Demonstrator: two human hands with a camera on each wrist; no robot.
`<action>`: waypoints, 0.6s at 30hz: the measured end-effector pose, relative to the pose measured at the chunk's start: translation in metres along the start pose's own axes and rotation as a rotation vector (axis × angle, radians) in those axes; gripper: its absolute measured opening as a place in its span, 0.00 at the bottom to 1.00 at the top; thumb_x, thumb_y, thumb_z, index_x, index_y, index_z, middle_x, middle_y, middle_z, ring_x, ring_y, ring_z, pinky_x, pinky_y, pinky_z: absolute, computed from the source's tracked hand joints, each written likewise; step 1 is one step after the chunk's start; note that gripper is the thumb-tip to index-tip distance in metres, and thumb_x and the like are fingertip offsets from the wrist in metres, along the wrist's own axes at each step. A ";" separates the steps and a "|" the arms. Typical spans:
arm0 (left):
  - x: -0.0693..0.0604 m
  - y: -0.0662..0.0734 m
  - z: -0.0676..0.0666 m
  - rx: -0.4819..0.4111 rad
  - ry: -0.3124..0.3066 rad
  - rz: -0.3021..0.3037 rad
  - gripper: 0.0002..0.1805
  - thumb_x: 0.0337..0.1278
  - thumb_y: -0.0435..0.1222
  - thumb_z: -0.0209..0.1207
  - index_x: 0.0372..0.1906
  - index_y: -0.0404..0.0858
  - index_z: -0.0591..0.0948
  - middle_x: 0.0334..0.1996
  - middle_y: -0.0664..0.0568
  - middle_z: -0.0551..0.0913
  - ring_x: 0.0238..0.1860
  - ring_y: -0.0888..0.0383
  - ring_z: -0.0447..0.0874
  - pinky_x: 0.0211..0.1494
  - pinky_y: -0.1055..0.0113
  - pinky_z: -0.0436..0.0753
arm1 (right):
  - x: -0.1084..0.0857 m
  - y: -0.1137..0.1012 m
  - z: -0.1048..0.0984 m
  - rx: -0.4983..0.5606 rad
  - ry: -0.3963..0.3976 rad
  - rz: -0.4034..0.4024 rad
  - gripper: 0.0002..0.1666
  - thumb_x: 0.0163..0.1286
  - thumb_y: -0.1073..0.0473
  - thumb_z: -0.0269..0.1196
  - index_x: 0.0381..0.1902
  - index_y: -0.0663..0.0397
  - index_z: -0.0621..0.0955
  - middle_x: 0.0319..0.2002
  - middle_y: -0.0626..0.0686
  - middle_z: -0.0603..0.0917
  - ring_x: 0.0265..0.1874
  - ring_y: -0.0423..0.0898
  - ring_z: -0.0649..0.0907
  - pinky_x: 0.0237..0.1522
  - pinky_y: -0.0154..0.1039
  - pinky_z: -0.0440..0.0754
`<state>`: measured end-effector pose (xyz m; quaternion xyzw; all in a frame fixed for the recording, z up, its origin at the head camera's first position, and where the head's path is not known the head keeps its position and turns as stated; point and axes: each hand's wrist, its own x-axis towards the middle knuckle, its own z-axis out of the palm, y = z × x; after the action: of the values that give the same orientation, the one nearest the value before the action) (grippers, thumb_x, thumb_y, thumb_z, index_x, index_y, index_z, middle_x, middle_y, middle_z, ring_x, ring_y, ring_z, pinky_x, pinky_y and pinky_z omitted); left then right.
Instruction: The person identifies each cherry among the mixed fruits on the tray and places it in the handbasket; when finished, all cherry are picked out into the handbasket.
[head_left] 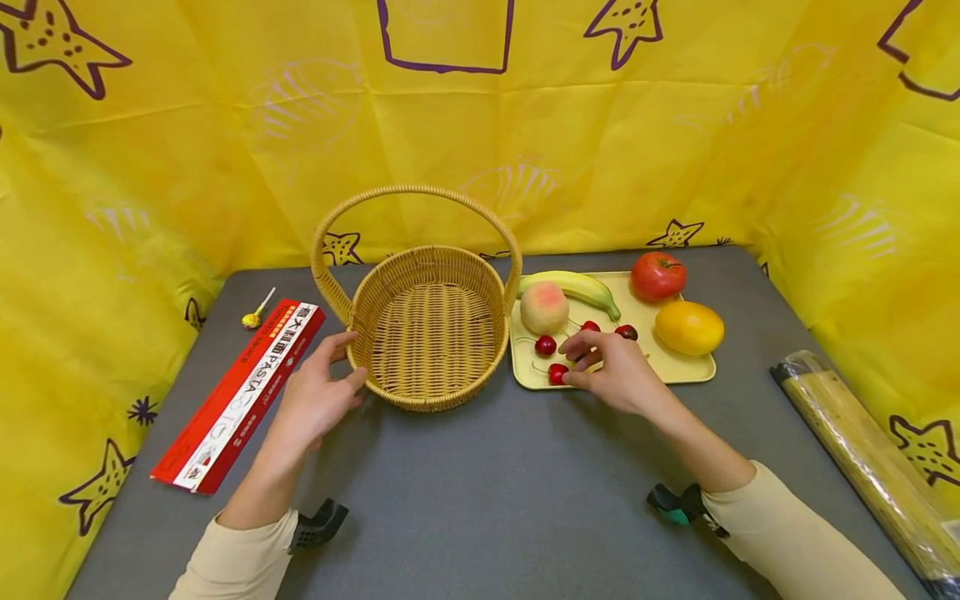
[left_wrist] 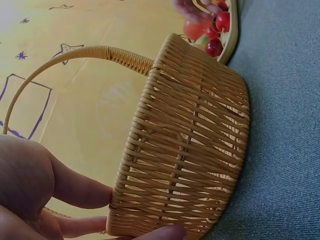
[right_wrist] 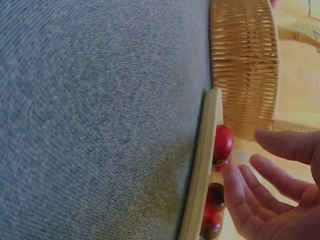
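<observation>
On the table stands a woven wicker basket (head_left: pixel 427 403) with a tall arched handle and nothing inside. My left hand (head_left: pixel 318 398) holds its left rim, the fingers and thumb touching the wicker in the left wrist view. My right hand (head_left: pixel 617 372) hovers over the front of a pale yellow tray (head_left: pixel 525 382), fingers bent and spread apart, with nothing between them in the right wrist view. Just by its fingertips lies a red cherry (head_left: pixel 557 374). Another cherry (head_left: pixel 545 346) sits behind that one, and a dark cherry (head_left: pixel 626 332) lies behind the hand.
Also on the tray are a peach (head_left: pixel 544 308), a banana (head_left: pixel 577 287), a tomato (head_left: pixel 657 277) and a yellow mango-like fruit (head_left: pixel 689 327). A red pasta box (head_left: pixel 240 396) and a lollipop (head_left: pixel 253 319) lie at left. A long clear pack of noodles (head_left: pixel 862 458) lies at right.
</observation>
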<state>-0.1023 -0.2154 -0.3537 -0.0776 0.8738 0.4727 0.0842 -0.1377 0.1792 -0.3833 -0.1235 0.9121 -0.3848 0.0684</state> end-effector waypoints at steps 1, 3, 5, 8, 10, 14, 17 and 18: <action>0.000 0.000 0.000 -0.023 -0.008 -0.005 0.35 0.74 0.35 0.57 0.81 0.41 0.61 0.75 0.34 0.67 0.42 0.49 0.91 0.42 0.66 0.93 | 0.000 0.000 0.001 -0.003 -0.003 0.000 0.18 0.62 0.64 0.75 0.50 0.58 0.86 0.45 0.57 0.88 0.39 0.48 0.88 0.42 0.40 0.86; 0.000 -0.001 -0.001 -0.078 -0.027 -0.013 0.35 0.75 0.34 0.57 0.82 0.40 0.60 0.76 0.34 0.65 0.45 0.50 0.90 0.46 0.62 0.93 | 0.001 0.001 0.002 -0.011 -0.009 0.002 0.17 0.62 0.64 0.75 0.49 0.59 0.87 0.45 0.57 0.88 0.39 0.48 0.88 0.41 0.39 0.86; 0.001 -0.002 -0.002 -0.135 -0.050 -0.015 0.36 0.75 0.33 0.56 0.82 0.39 0.59 0.77 0.33 0.63 0.49 0.51 0.88 0.48 0.59 0.93 | 0.002 0.001 0.003 -0.015 -0.012 0.006 0.17 0.61 0.64 0.75 0.48 0.59 0.87 0.45 0.57 0.89 0.38 0.48 0.88 0.39 0.39 0.86; 0.002 -0.004 -0.004 -0.218 -0.086 -0.011 0.36 0.75 0.30 0.55 0.82 0.38 0.57 0.78 0.32 0.60 0.53 0.50 0.85 0.51 0.56 0.93 | 0.003 0.001 0.005 -0.021 -0.014 0.020 0.17 0.61 0.64 0.76 0.48 0.58 0.87 0.44 0.56 0.89 0.37 0.48 0.88 0.37 0.37 0.85; 0.003 -0.005 -0.004 -0.263 -0.106 -0.009 0.36 0.76 0.29 0.54 0.83 0.36 0.55 0.78 0.31 0.58 0.55 0.48 0.83 0.52 0.55 0.92 | 0.004 0.001 0.007 -0.025 -0.016 0.021 0.16 0.61 0.64 0.76 0.48 0.59 0.88 0.44 0.57 0.90 0.36 0.48 0.88 0.36 0.37 0.85; 0.004 -0.005 -0.004 -0.335 -0.131 -0.018 0.36 0.76 0.27 0.51 0.83 0.35 0.53 0.79 0.30 0.54 0.56 0.45 0.83 0.52 0.57 0.92 | 0.004 0.003 0.010 -0.039 -0.007 0.029 0.16 0.60 0.64 0.76 0.47 0.58 0.88 0.44 0.55 0.90 0.35 0.47 0.87 0.36 0.36 0.85; 0.005 -0.005 -0.003 -0.368 -0.136 -0.027 0.36 0.77 0.27 0.50 0.83 0.35 0.52 0.79 0.31 0.53 0.56 0.43 0.84 0.52 0.57 0.92 | 0.004 0.003 0.012 -0.045 0.001 0.036 0.16 0.60 0.64 0.76 0.46 0.57 0.89 0.42 0.54 0.91 0.33 0.46 0.87 0.35 0.37 0.85; 0.005 -0.005 -0.003 -0.378 -0.136 -0.030 0.36 0.77 0.27 0.50 0.83 0.35 0.52 0.79 0.31 0.53 0.56 0.42 0.84 0.52 0.57 0.92 | 0.004 0.003 0.012 -0.048 0.002 0.037 0.15 0.60 0.64 0.76 0.46 0.56 0.89 0.41 0.54 0.91 0.33 0.45 0.87 0.35 0.37 0.85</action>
<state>-0.1069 -0.2208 -0.3571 -0.0729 0.7605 0.6311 0.1341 -0.1393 0.1724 -0.3941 -0.1079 0.9234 -0.3614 0.0716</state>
